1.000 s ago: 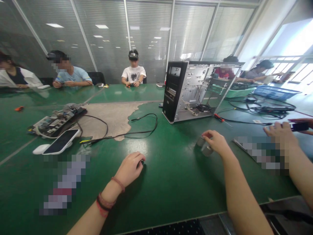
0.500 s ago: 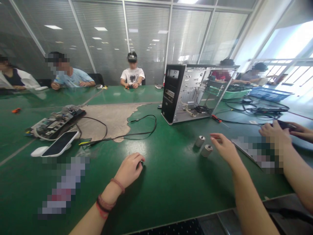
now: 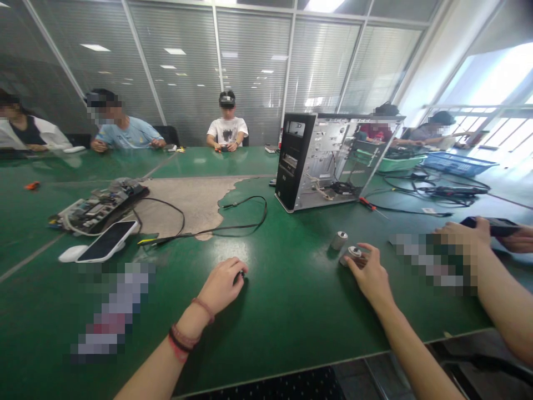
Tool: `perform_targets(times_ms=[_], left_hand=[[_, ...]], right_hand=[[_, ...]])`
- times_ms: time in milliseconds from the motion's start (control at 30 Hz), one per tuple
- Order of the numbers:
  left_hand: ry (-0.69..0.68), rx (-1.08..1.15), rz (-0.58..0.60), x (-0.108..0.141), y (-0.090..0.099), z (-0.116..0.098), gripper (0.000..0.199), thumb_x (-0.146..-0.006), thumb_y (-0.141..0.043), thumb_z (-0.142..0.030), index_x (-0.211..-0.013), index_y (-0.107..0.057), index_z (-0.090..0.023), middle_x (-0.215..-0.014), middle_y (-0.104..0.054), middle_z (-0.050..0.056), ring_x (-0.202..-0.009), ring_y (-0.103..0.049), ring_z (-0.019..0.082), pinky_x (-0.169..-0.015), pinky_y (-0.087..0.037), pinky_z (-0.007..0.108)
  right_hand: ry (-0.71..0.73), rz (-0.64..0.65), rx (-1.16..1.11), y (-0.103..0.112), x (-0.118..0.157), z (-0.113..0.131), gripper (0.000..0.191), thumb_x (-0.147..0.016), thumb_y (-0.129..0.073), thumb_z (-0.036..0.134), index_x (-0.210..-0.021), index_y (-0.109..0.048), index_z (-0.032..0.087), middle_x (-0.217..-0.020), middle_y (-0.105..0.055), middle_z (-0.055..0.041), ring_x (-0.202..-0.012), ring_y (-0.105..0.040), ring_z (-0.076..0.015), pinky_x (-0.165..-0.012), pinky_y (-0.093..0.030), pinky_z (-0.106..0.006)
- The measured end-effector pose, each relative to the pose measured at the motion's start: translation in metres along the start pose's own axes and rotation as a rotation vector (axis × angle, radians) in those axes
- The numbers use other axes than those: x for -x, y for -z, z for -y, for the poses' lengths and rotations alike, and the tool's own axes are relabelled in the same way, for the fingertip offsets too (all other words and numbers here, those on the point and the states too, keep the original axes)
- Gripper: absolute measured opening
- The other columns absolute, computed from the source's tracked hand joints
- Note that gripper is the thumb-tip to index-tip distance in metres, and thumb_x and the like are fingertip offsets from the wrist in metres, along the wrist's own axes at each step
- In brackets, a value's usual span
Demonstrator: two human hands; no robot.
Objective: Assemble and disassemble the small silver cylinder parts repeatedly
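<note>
- Count: two short metal cylinders, the near cylinder (image 3: 353, 255) and the far cylinder (image 3: 339, 240), stand on the green workbench (image 3: 291, 333).
- Axis: both stand on end, long axes roughly upright, the far one leaning slightly; the near one's lean is hard to tell behind the fingers.
- Right hand (image 3: 370, 272): fingers curve over the near cylinder, touching it at 10 o'clock from the palm; whether it grips, I cannot tell. The far cylinder sits just beyond, apart from the hand, at 11 o'clock.
- Left hand (image 3: 222, 286): curled palm-down, closed narrow over a small dark object (image 3: 240, 275), mostly hidden, at its 2 o'clock edge. Three bands circle the wrist (image 3: 182, 340).
- Around: an open computer case (image 3: 316, 161) stands at 12 o'clock from the right hand, a red-handled screwdriver (image 3: 367, 203) beside it.
- People: a co-worker's hand (image 3: 460, 236) at 3 o'clock sits near a black handheld device (image 3: 489, 225).
</note>
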State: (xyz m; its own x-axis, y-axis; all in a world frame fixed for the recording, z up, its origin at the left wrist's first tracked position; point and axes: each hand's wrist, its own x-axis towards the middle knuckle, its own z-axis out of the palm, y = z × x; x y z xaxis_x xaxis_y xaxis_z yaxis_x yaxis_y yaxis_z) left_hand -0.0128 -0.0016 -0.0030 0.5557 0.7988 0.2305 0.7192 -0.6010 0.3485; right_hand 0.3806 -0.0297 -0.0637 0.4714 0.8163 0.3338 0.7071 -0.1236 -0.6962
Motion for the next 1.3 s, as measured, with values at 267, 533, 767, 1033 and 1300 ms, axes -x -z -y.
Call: perform_targets(times_ms=[267, 533, 767, 1033, 1300], left_hand=[[-0.012, -0.001, -0.007, 0.002, -0.001, -0.001, 0.018, -0.08, -0.043, -0.009, -0.088, -0.056, -0.019, -0.09, -0.058, 0.004, -0.086, -0.056, 0.019, -0.079, -0.043, 0.03], [-0.023, 0.028, -0.02, 0.001, -0.002, 0.001, 0.019, -0.08, -0.043, -0.009, -0.088, -0.056, -0.019, -0.089, -0.057, 0.003, -0.085, -0.056, 0.018, -0.078, -0.044, 0.029], [0.001, 0.057, -0.029, 0.0, -0.001, 0.0, 0.019, -0.081, -0.043, -0.009, -0.088, -0.056, -0.019, -0.09, -0.058, 0.004, -0.087, -0.056, 0.019, -0.078, -0.044, 0.03], [0.016, 0.089, -0.023, -0.003, -0.004, -0.003, 0.017, -0.08, -0.045, -0.008, -0.087, -0.056, -0.018, -0.09, -0.058, 0.005, -0.087, -0.056, 0.019, -0.079, -0.044, 0.03], [0.054, 0.18, -0.048, -0.003, -0.001, -0.005, 0.017, -0.08, -0.045, -0.009, -0.087, -0.057, -0.018, -0.089, -0.06, 0.004, -0.087, -0.057, 0.018, -0.079, -0.045, 0.03]], right_hand=[[0.188, 0.114, -0.157, -0.009, 0.01, 0.037, 0.051, -0.078, -0.055, 0.051, -0.116, -0.041, 0.02, -0.092, -0.068, -0.0098, -0.078, -0.067, -0.0232, -0.074, -0.052, -0.038], [0.237, 0.545, -0.561, -0.043, 0.018, 0.115, 0.04, -0.08, -0.06, 0.038, -0.112, -0.041, 0.022, -0.086, -0.066, -0.0031, -0.077, -0.064, -0.0187, -0.075, -0.05, -0.035], [-0.108, 0.863, -1.014, -0.096, 0.026, 0.164, 0.043, -0.072, -0.068, 0.043, -0.101, -0.045, 0.021, -0.065, -0.061, 0.0043, -0.055, -0.061, -0.0128, -0.055, -0.048, -0.025], [-0.34, 1.057, -1.11, -0.107, 0.059, 0.166, 0.045, -0.067, -0.074, 0.038, -0.099, -0.049, 0.02, -0.064, -0.065, 0.0037, -0.052, -0.062, -0.0108, -0.055, -0.052, -0.024], [-0.746, 1.182, -1.353, -0.095, 0.061, 0.166, 0.027, -0.086, -0.057, 0.037, -0.095, -0.056, 0.011, -0.079, -0.071, -0.0077, -0.072, -0.069, -0.0124, -0.063, -0.054, -0.019]])
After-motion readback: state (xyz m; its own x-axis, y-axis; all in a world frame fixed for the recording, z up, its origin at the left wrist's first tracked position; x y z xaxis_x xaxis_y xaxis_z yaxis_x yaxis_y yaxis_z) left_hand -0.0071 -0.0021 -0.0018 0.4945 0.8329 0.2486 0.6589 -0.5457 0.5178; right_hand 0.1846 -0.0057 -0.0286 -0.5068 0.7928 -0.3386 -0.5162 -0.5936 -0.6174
